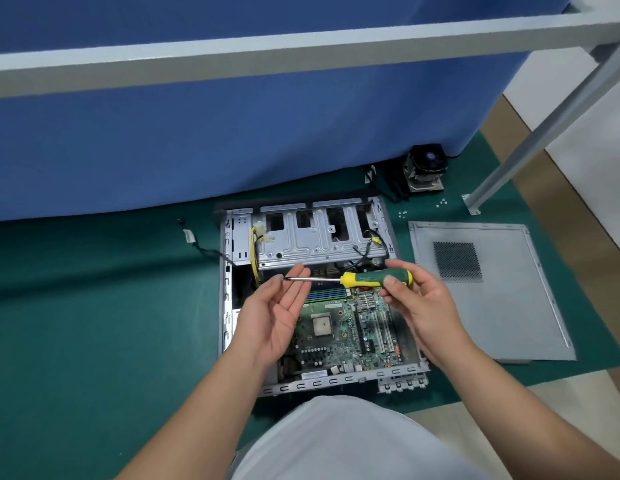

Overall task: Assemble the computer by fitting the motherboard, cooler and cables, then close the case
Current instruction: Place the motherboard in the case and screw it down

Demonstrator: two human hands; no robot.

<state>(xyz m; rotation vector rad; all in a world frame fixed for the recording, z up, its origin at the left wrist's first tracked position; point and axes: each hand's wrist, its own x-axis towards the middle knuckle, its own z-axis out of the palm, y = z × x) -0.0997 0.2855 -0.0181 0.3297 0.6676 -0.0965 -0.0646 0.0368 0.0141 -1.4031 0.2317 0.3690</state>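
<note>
While no label reads clearly, right hand grips screwdriver.

Even, diffuse indoor light fills the scene, bright enough to read fine detail on the motherboard at centre. Shadows are soft and short: a faint dark band sits under the blue partition along the green mat, and a dim patch lies inside the left side of the case. The screwdriver shaft carries a thin bright glint, and the drive cage metal shows mild sheen without blown-out glare. Wide-angle distortion bends the grey rail at the top and curves the partition's lower edge. The centre is sharp; the white garment at the bottom edge and the far corners look softer.
</note>
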